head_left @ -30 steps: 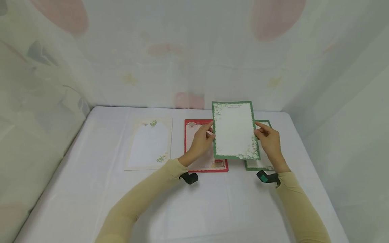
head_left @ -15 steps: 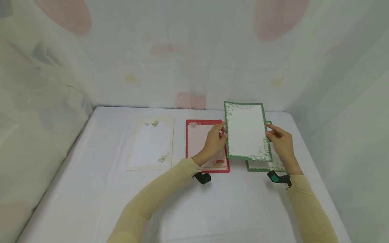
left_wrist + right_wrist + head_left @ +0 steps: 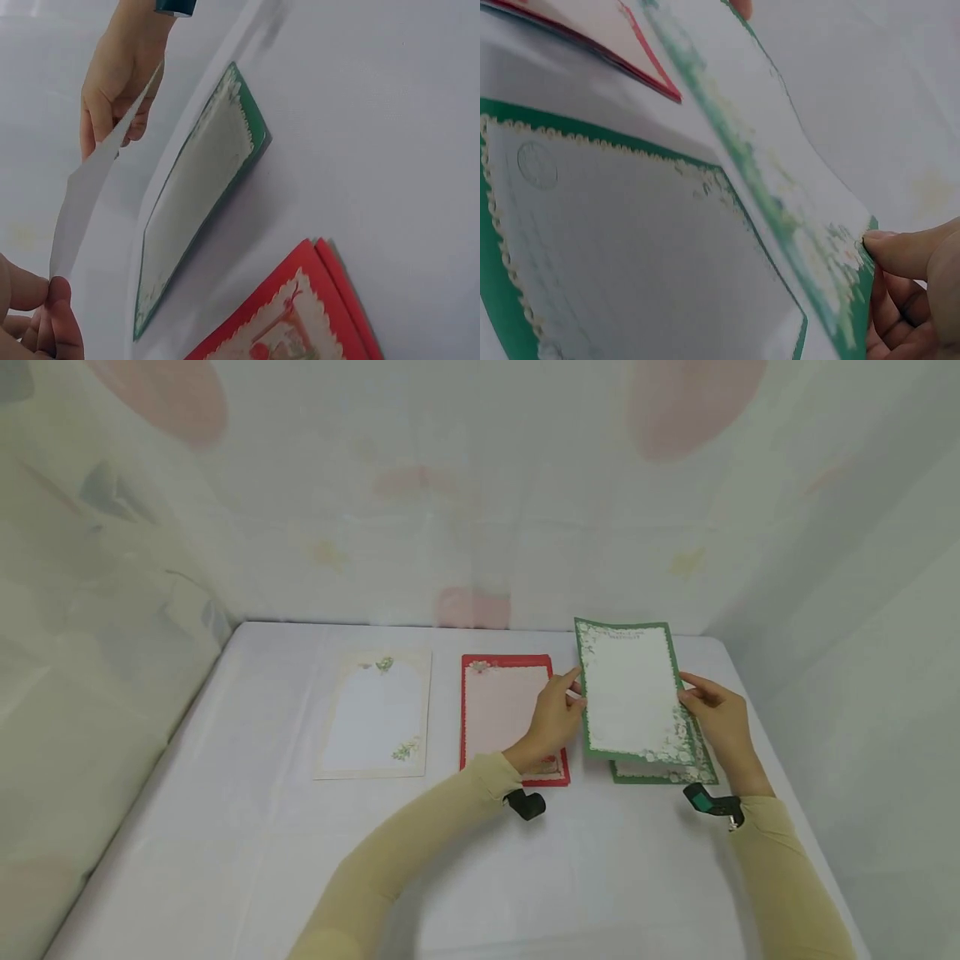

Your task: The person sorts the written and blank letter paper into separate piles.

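Observation:
A green-bordered sheet of stationery paper (image 3: 630, 693) with white flowers at its corners is held up and tilted above the table. My left hand (image 3: 557, 714) pinches its left edge; my right hand (image 3: 718, 714) pinches the right edge between thumb and fingers. Below it lies a second green-bordered sheet (image 3: 645, 247), mostly covered by the raised one in the head view. In the left wrist view the raised sheet (image 3: 79, 210) shows its plain back, bowed between both hands, apart from the green one (image 3: 195, 195) on the table.
A stack of red-bordered sheets (image 3: 498, 710) lies left of the green one, partly behind my left forearm. Farther left is a cream-bordered sheet (image 3: 375, 714). The white table (image 3: 480, 877) is enclosed by a printed curtain (image 3: 465, 485) at the back and sides.
Both hands have carried the raised green-bordered sheet to the right and slightly down, from partly over the red stack to over the lower green sheet. The red stack is more exposed.

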{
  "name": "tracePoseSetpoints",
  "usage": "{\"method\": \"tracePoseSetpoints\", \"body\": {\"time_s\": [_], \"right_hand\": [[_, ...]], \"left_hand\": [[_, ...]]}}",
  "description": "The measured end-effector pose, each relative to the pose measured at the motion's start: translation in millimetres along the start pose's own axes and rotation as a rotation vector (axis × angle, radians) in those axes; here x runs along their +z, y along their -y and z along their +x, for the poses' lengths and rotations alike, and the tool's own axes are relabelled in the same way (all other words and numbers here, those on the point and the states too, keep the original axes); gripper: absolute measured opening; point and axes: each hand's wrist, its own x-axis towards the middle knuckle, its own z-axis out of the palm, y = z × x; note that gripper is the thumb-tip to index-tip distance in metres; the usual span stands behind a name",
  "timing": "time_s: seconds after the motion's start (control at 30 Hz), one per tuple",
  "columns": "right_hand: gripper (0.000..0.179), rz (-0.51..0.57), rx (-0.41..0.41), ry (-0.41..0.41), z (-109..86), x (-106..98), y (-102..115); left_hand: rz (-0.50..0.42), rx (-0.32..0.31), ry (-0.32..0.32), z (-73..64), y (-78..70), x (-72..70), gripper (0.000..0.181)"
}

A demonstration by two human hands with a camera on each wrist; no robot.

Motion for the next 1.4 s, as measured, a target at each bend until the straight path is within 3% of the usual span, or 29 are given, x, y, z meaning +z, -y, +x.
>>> {"method": "tracePoseSetpoints", "body": {"time_s": [0.37,0.6,1.03,1.4], "right_hand": [[0.043,0.079,0.006,0.041,3.3,-16.5,-21.6],[0.043,0.188,0.030,0.054,1.9,-22.3,-28.0],[0.045,0.035,0.088,0.048,3.0,-31.1,-49.4],[0.046,-0.010,0.075,0.048,1.8,-28.0,-58.4]], "left_hand": [[0.007,0.020,-0.014,1.9,-1.1,30.1,0.054],[0.003,0.005,-0.040,5.3,1.7,47.8,0.052],[0.022,-0.063,-0.002,0.5,4.9,64.8,0.052],[0.070,-0.096,0.019,-1.7,9.8,70.2,0.051]]}}
